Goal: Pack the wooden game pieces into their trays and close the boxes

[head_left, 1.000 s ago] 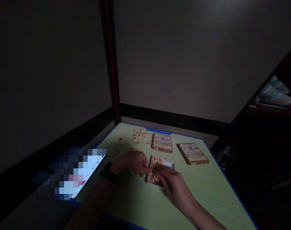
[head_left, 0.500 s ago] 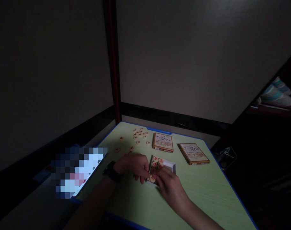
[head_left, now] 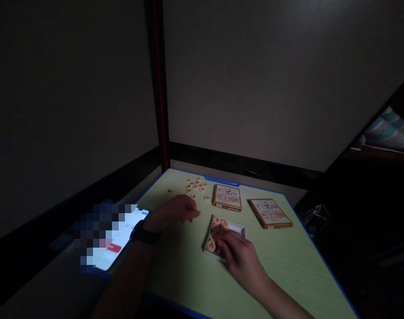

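Note:
Several round wooden pieces with red characters [head_left: 211,245] lie in the left part of a small white open box [head_left: 240,231]. Over the box is my right hand [head_left: 240,257], its fingers pinched down among the pieces; what they hold, if anything, is hidden. My left hand [head_left: 177,209], with a dark watch on the wrist, hovers left of the box, fingers curled together and pointing right. Whether it holds a piece cannot be made out. Beyond it, more loose round pieces [head_left: 197,182] are scattered on the green table [head_left: 288,274].
Two flat illustrated boxes, one behind the open box [head_left: 227,196] and one to its right [head_left: 270,212], lie on the table. A lit phone [head_left: 122,237] is at the left edge. Walls [head_left: 242,88] rise behind, and a clear plastic container [head_left: 316,219] stands off the right edge.
My left hand has moved up and left, away from the open box towards the loose pieces. My right hand has stayed over the box, its fingers slightly shifted.

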`<state>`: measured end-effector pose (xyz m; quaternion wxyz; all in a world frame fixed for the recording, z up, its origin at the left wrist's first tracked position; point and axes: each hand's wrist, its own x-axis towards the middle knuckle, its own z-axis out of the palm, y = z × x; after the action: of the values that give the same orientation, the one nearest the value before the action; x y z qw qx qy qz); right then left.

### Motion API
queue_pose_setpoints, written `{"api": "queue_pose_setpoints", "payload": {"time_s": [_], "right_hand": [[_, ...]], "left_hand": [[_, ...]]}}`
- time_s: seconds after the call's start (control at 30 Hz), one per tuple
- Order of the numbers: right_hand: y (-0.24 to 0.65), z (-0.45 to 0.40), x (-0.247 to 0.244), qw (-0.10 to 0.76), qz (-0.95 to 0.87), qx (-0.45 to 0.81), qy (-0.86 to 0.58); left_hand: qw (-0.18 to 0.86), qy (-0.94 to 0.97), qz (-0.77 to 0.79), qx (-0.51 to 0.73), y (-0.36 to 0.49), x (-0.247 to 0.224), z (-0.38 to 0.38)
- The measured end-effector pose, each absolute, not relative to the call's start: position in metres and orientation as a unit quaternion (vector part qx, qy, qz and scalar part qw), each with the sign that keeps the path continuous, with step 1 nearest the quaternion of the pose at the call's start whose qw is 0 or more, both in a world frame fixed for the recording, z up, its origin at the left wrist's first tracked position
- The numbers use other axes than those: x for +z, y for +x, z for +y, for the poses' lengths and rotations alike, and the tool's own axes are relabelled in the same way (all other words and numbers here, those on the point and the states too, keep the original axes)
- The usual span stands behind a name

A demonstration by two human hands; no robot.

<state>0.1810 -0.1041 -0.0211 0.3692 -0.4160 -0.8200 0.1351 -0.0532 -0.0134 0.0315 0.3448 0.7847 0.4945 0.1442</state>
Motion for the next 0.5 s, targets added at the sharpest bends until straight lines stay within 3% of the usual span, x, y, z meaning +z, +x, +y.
{"api": "queue_pose_setpoints", "payload": {"time_s": [0.07, 0.13, 0.27, 0.5], "right_hand": [[0.182, -0.105, -0.019, 0.380, -0.815, 0.131, -0.418], [0.183, -0.105, -0.017, 0.390, -0.810, 0.129, -0.417], [0.184, -0.105, -0.016, 0.405, -0.807, 0.124, -0.412], [0.189, -0.101, -0.014, 0.407, -0.800, 0.125, -0.422]], "left_hand": [[0.256, 0.738, 0.590, 0.201, -0.068, 0.032, -0.006], [0.203, 0.734, 0.623, 0.178, -0.081, 0.030, -0.002], [0.253, 0.769, 0.582, 0.081, -0.095, 0.023, -0.002], [0.196, 0.759, 0.620, 0.036, -0.094, 0.019, -0.009]]}}
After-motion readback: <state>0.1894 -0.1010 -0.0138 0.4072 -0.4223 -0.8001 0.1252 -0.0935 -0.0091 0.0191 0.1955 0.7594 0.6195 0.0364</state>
